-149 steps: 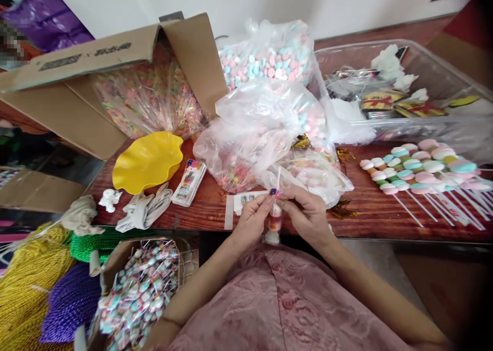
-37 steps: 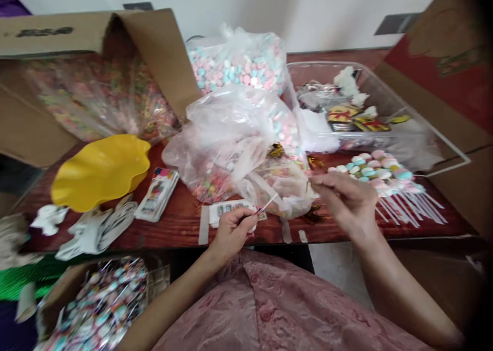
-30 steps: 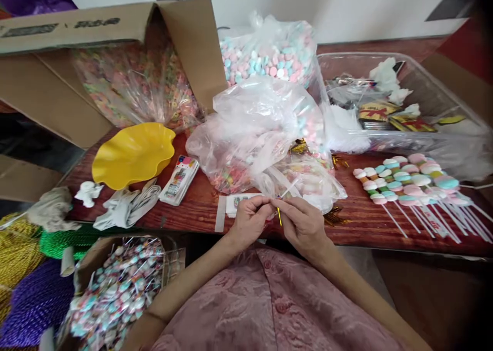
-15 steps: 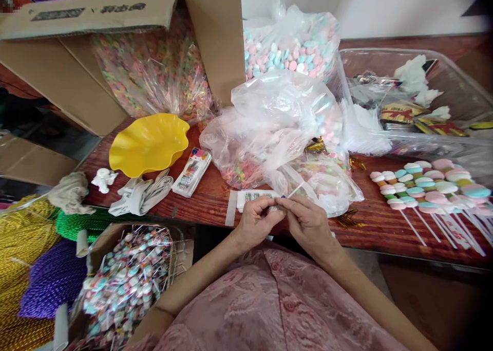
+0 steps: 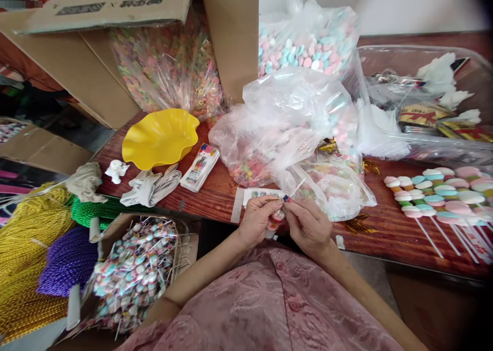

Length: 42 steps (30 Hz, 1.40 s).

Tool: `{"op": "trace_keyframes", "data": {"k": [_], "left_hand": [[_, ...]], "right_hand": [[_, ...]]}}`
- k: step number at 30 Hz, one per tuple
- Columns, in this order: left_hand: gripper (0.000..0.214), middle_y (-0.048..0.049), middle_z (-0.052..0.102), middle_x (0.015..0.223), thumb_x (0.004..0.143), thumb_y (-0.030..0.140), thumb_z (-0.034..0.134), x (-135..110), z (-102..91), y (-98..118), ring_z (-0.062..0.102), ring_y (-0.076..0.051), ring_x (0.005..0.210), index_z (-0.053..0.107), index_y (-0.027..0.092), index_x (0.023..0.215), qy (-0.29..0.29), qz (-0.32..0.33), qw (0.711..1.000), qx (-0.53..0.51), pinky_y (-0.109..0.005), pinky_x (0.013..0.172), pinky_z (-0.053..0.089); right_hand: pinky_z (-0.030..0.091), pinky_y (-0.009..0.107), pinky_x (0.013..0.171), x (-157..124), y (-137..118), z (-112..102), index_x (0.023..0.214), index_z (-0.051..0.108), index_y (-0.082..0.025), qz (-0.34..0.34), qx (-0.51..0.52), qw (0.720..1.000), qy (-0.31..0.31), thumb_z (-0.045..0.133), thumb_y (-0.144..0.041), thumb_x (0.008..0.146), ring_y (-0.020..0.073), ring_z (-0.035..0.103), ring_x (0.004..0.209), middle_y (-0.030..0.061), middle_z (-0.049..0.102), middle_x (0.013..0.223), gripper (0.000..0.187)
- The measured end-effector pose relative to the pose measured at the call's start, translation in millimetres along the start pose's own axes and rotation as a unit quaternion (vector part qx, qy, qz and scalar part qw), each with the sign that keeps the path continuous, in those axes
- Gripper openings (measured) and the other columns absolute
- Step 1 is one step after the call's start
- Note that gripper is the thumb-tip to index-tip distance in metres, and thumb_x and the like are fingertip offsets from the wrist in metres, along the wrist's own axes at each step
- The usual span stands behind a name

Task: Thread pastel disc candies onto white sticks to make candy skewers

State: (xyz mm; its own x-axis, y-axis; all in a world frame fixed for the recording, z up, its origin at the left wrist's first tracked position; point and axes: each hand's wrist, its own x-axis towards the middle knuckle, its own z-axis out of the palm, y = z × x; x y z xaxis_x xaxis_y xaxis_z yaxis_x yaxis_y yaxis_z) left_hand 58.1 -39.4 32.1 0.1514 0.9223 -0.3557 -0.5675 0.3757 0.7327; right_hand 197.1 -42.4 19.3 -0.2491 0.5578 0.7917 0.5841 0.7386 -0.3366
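The person's right hand (image 5: pixel 311 222), stretched off to the right just over a second ago, has come back beside the left hand (image 5: pixel 257 221), at the neck of a red-and-white candy in clear wrap (image 5: pixel 276 217) on a thin white stick (image 5: pixel 298 188). Half a second ago their fingers mostly hid that candy; now it shows beneath them. The thin shiny gold strip that dangled there no longer hangs down.

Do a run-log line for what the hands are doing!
left hand: pinching wrapped candy; right hand: pinching its neck; white stick: pointing away from body; yellow dish: on table
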Motion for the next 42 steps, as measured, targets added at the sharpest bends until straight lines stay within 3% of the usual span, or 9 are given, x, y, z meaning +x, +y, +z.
{"op": "trace_keyframes", "data": {"k": [5,8,13,16,20,22,25,29,42], "left_hand": [[0.031,0.0027,0.058,0.050,0.059,0.037,0.086,-2,1.4,1,0.047,-0.004,0.043,0.071,0.013,0.071,0.002,-0.001,1.000,0.007,-0.016,0.042,0.035],[0.030,0.0033,0.057,0.050,0.060,0.037,0.085,-2,-0.8,1,0.046,-0.004,0.042,0.070,0.013,0.071,-0.004,-0.005,1.000,0.018,-0.016,0.041,0.033],[0.027,0.0043,0.055,0.051,0.069,0.037,0.080,-4,-5.0,4,0.045,-0.004,0.045,0.066,0.013,0.067,-0.045,0.029,0.996,0.074,-0.017,0.046,0.034],[0.028,0.0044,0.054,0.052,0.073,0.038,0.076,-8,-4.7,6,0.044,-0.004,0.047,0.063,0.013,0.065,-0.066,0.044,0.989,0.128,-0.018,0.048,0.034],[0.030,0.0050,0.053,0.050,0.069,0.038,0.077,-10,-3.0,8,0.042,-0.004,0.044,0.061,0.014,0.064,-0.083,-0.002,0.986,0.147,-0.018,0.046,0.033],[0.031,0.0049,0.053,0.048,0.065,0.038,0.079,-10,-3.7,10,0.042,-0.004,0.041,0.061,0.013,0.063,-0.102,-0.053,0.982,0.148,-0.017,0.043,0.030],[0.032,0.0040,0.053,0.046,0.059,0.035,0.083,-9,-6.4,15,0.042,-0.003,0.038,0.062,0.012,0.060,-0.147,-0.119,0.971,0.147,-0.016,0.040,0.029],[0.032,0.0016,0.057,0.046,0.053,0.034,0.086,-6,-8.6,26,0.046,-0.006,0.036,0.065,0.011,0.060,-0.204,-0.200,0.947,0.148,-0.017,0.036,0.033],[0.015,-0.0012,0.065,0.056,0.059,0.027,0.084,2,-13.2,44,0.053,-0.009,0.048,0.073,0.016,0.061,-0.376,-0.234,0.860,0.255,-0.020,0.048,0.042]], "right_hand": [[0.055,0.033,0.077,-8,-4,0,0.109,0.064,-0.020,0.027,0.028,0.999,0.015,0.065,-0.002,0.080,0.0189,0.066,0.085,0.0069,0.070,0.089,0.035],[0.054,0.032,0.077,-12,-11,0,0.098,0.067,-0.022,0.178,0.113,0.977,0.025,0.066,-0.010,0.083,0.0174,0.066,0.084,0.0051,0.070,0.090,0.020],[0.053,0.029,0.068,-10,-10,-5,0.086,0.069,-0.021,0.496,0.386,0.777,-0.036,0.073,-0.033,0.080,0.0140,0.063,0.070,0.0009,0.070,0.080,0.014],[0.052,0.028,0.067,-7,1,-10,0.077,0.070,-0.020,0.540,0.485,0.681,-0.100,0.082,-0.034,0.069,0.0131,0.062,0.066,-0.0004,0.070,0.075,0.020],[0.047,0.027,0.060,-2,15,-16,0.070,0.069,-0.017,0.530,0.536,0.629,-0.188,0.085,-0.041,0.062,0.0120,0.056,0.058,-0.0008,0.064,0.064,0.029],[0.040,0.024,0.054,2,20,-21,0.066,0.065,-0.016,0.488,0.513,0.665,-0.239,0.081,-0.044,0.067,0.0101,0.049,0.054,-0.0020,0.058,0.059,0.032],[0.037,0.025,0.057,10,21,-32,0.065,0.062,-0.017,0.310,0.392,0.813,-0.299,0.068,-0.037,0.083,0.0108,0.048,0.057,-0.0008,0.056,0.060,0.028],[0.041,0.027,0.065,21,11,-49,0.080,0.064,-0.018,0.030,0.225,0.941,-0.251,0.049,-0.015,0.092,0.0130,0.054,0.067,0.0036,0.064,0.073,0.020],[0.045,0.026,0.065,29,0,-54,0.094,0.059,-0.016,-0.120,0.229,0.918,-0.301,0.041,-0.013,0.096,0.0142,0.053,0.073,0.0054,0.062,0.080,0.018]]}}
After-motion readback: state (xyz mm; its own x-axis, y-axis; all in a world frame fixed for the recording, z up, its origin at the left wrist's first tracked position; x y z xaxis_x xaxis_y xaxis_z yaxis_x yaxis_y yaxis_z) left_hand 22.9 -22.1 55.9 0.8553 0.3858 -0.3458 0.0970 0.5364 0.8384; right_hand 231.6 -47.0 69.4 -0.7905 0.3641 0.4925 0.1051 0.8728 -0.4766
